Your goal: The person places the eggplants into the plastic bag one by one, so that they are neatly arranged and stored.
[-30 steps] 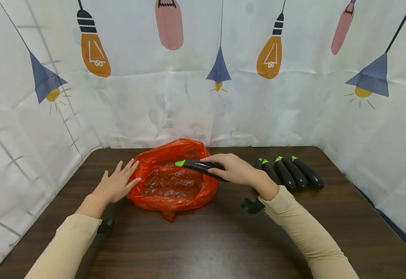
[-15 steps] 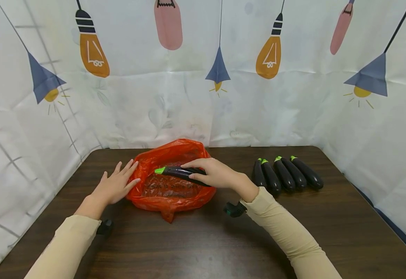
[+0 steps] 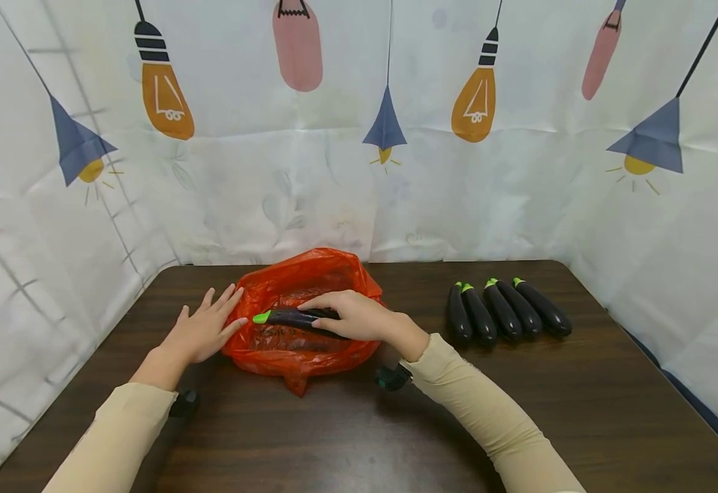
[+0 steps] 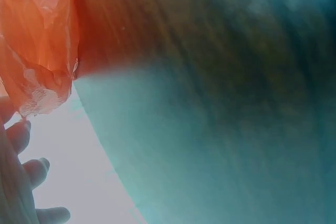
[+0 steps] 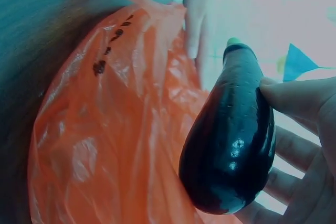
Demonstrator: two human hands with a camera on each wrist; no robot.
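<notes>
My right hand (image 3: pixel 355 316) holds a dark eggplant (image 3: pixel 291 318) with a green tip, thumb on one side and fingers on the other. The eggplant lies over the mouth of a red plastic bag (image 3: pixel 303 366), its green end pointing left. In the right wrist view the eggplant (image 5: pixel 231 135) shows its rounded end close beside the bag's side (image 5: pixel 105 129). My left hand (image 3: pixel 201 327) has its fingers spread, with the fingertips right at the bag's left rim. In the left wrist view, fingers (image 4: pixel 37 171) show beside the red plastic (image 4: pixel 37 40).
Several more eggplants (image 3: pixel 503 311) lie side by side at the back right of the dark wooden table (image 3: pixel 347 438). A white curtain (image 3: pixel 334 192) printed with lamps and bulbs stands behind and at both sides.
My right hand has carried the eggplant left and slightly down, from the bag's right side to over the middle of its mouth. My left hand has stayed at the rim.
</notes>
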